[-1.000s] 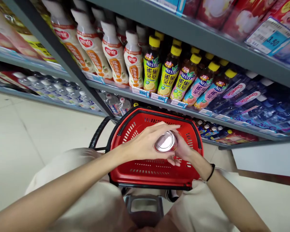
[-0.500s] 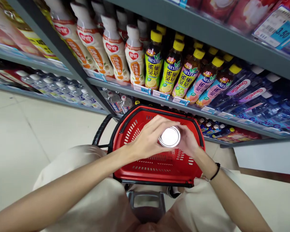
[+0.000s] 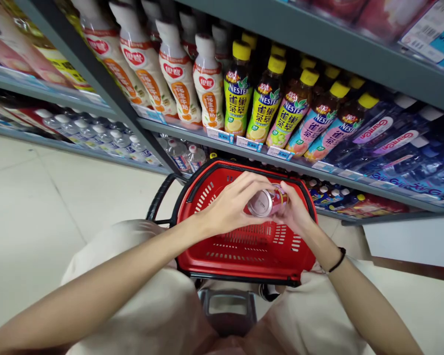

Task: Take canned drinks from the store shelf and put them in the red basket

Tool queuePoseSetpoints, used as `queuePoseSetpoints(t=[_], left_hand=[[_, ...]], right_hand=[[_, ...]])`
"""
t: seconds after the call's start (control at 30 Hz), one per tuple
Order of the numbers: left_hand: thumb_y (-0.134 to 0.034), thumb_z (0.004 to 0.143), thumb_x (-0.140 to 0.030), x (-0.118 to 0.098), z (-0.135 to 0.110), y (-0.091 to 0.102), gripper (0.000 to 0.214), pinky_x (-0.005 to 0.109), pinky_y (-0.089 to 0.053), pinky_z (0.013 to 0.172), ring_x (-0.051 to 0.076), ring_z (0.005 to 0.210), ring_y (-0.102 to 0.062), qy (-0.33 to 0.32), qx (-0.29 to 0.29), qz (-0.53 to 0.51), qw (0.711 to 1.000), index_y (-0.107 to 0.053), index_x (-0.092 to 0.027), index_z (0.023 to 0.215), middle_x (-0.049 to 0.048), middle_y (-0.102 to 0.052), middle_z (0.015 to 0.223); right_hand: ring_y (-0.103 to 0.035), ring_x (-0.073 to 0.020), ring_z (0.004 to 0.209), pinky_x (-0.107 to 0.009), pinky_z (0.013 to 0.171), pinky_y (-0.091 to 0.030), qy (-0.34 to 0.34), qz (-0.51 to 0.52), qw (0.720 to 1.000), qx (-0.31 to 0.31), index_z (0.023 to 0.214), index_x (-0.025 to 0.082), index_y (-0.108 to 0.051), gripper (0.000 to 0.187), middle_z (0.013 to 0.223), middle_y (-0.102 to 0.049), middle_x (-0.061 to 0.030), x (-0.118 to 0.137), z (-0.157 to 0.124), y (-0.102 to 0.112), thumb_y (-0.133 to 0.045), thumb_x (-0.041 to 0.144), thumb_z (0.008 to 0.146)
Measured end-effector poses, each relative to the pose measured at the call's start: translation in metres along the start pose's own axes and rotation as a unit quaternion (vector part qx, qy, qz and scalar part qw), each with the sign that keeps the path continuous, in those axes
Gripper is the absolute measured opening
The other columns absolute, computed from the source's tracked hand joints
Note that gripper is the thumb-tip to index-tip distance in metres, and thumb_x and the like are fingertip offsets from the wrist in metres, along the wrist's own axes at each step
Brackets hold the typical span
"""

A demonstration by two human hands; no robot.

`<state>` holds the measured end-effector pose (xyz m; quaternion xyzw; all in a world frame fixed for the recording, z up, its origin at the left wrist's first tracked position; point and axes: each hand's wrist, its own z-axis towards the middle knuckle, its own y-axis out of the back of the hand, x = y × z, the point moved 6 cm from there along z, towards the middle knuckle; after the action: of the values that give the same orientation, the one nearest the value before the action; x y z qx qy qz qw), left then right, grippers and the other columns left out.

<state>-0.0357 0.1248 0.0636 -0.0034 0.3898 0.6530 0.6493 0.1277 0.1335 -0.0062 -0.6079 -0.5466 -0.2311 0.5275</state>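
Observation:
Over a red shopping basket (image 3: 244, 270) with black edging, both my hands hold a red drink can (image 3: 279, 199). The can lies tilted on its side, one round silver end turned toward me and to the left. My left hand (image 3: 235, 202) curves around that end, thumb below and fingers above. On the can's other side, my right hand (image 3: 294, 209) grips the printed red wall, its fingers partly hidden. Beneath the hands, the slotted floor of the basket shows.
Ahead stands a shelf (image 3: 192, 129) with white milk-drink bottles (image 3: 177, 84), yellow-capped tea bottles (image 3: 238, 93) and clear water bottles (image 3: 377, 138). The basket's black handle (image 3: 159, 199) sticks out leftward. A grey stool (image 3: 227, 315) is between my legs. Pale floor tiles (image 3: 25, 197) lie left.
The can has been turned in my hands: its end faced straight up at me before, and now its red side shows too. The view has shifted slightly.

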Motion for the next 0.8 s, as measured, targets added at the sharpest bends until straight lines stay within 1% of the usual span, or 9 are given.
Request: queuePoseSetpoints(t=[0.1, 0.2, 0.27, 0.37, 0.47, 0.57, 0.67, 0.73, 0.8], left_hand=[[-0.084, 0.088, -0.034, 0.012, 0.002, 0.002, 0.054, 0.043, -0.053, 0.106, 0.026, 0.123, -0.063, 0.040, -0.016, -0.001, 0.999, -0.057, -0.019, 0.131, 0.0132, -0.065, 0.129], [-0.087, 0.084, -0.035, 0.023, 0.003, 0.004, 0.059, 0.043, -0.054, 0.106, 0.026, 0.122, -0.064, 0.065, -0.041, -0.001, 0.997, -0.057, -0.018, 0.132, 0.0126, -0.065, 0.129], [-0.088, 0.084, -0.037, 0.027, 0.002, 0.002, 0.061, 0.043, -0.053, 0.106, 0.026, 0.122, -0.064, 0.076, -0.043, -0.008, 0.996, -0.057, -0.017, 0.132, 0.0128, -0.065, 0.130], [-0.087, 0.085, -0.041, 0.029, -0.002, -0.003, 0.063, 0.044, -0.054, 0.106, 0.027, 0.122, -0.065, 0.091, -0.040, -0.032, 0.995, -0.056, -0.017, 0.135, 0.0144, -0.066, 0.132], [-0.086, 0.085, -0.046, 0.034, -0.006, -0.009, 0.065, 0.046, -0.054, 0.106, 0.029, 0.123, -0.067, 0.151, -0.032, -0.073, 0.985, -0.057, -0.017, 0.135, 0.0152, -0.068, 0.132], [-0.087, 0.083, -0.044, 0.038, -0.009, -0.016, 0.064, 0.048, -0.053, 0.110, 0.031, 0.123, -0.068, 0.214, -0.037, -0.159, 0.963, -0.059, -0.017, 0.134, 0.0152, -0.070, 0.133], [-0.089, 0.080, -0.038, 0.039, -0.009, -0.020, 0.063, 0.047, -0.054, 0.110, 0.029, 0.121, -0.070, 0.248, -0.057, -0.245, 0.935, -0.061, -0.016, 0.131, 0.0148, -0.072, 0.133], [-0.092, 0.076, -0.035, 0.040, -0.009, -0.022, 0.063, 0.046, -0.054, 0.110, 0.028, 0.119, -0.071, 0.277, -0.069, -0.290, 0.913, -0.062, -0.015, 0.129, 0.0148, -0.073, 0.131], [-0.095, 0.071, -0.033, 0.043, -0.011, -0.025, 0.064, 0.044, -0.055, 0.108, 0.026, 0.115, -0.073, 0.318, -0.081, -0.333, 0.884, -0.064, -0.013, 0.124, 0.0151, -0.074, 0.129]], right_hand=[[-0.055, -0.0143, 0.053, -0.022, 0.038, -0.037, 0.073, 0.029, 0.997, -0.019, 0.095, 0.017, -0.071, 0.050, 0.071, -0.065, -0.0023, 0.016, -0.002, 0.004, -0.066, 0.066, 0.085], [-0.060, -0.0162, 0.062, -0.024, 0.041, -0.045, 0.134, 0.027, 0.990, -0.023, 0.110, 0.016, -0.075, 0.044, 0.084, -0.068, -0.0051, 0.030, -0.005, 0.008, -0.069, 0.052, 0.086], [-0.060, -0.0161, 0.065, -0.024, 0.043, -0.047, 0.164, 0.009, 0.986, -0.020, 0.115, 0.016, -0.077, 0.040, 0.090, -0.070, -0.0064, 0.036, -0.007, 0.010, -0.073, 0.042, 0.084], [-0.057, -0.0134, 0.061, -0.022, 0.042, -0.046, 0.182, 0.002, 0.983, -0.022, 0.117, 0.017, -0.079, 0.037, 0.087, -0.070, -0.0051, 0.038, -0.010, 0.012, -0.076, 0.034, 0.084], [-0.055, -0.0128, 0.060, -0.020, 0.040, -0.041, 0.173, 0.007, 0.985, -0.013, 0.122, 0.019, -0.078, 0.042, 0.080, -0.067, -0.0029, 0.037, -0.014, 0.012, -0.078, 0.034, 0.083], [-0.053, -0.0110, 0.059, -0.018, 0.040, -0.037, 0.170, 0.001, 0.985, -0.010, 0.125, 0.020, -0.077, 0.049, 0.080, -0.065, -0.0015, 0.037, -0.017, 0.011, -0.085, 0.033, 0.078], [-0.051, -0.0084, 0.057, -0.017, 0.041, -0.034, 0.171, -0.004, 0.985, -0.019, 0.123, 0.021, -0.077, 0.052, 0.083, -0.064, -0.0008, 0.036, -0.016, 0.013, -0.090, 0.034, 0.075], [-0.050, -0.0080, 0.056, -0.016, 0.041, -0.034, 0.170, -0.002, 0.985, -0.022, 0.123, 0.021, -0.077, 0.052, 0.078, -0.061, 0.0007, 0.035, -0.013, 0.014, -0.091, 0.035, 0.075], [-0.049, -0.0082, 0.056, -0.016, 0.042, -0.033, 0.164, 0.002, 0.986, -0.023, 0.122, 0.019, -0.077, 0.052, 0.072, -0.058, 0.0024, 0.033, -0.010, 0.016, -0.091, 0.038, 0.075]])
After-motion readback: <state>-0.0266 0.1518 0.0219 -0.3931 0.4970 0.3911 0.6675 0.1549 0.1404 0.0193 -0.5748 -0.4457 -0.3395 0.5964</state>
